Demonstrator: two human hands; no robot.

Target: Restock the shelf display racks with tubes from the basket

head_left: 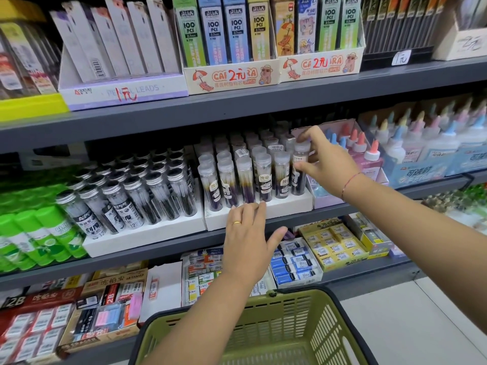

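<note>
On the middle shelf, the white cardboard rack of clear plastic-capped tubes sits just right of the white rack of metal-capped tubes; green glue sticks further left, clear glue bottles right. Olive plastic basket below, in front.

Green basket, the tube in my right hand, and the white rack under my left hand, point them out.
green basket [266, 296], head view, far rim.
tube [299, 177], head view, clear body below the cap.
white rack [287, 204], head view, front ledge right of the left hand.

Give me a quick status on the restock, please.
Right hand gripping clear plastic-capped tube, rightmost in white display rack. Left hand open, steadying rack. Nothing blocking.
</note>
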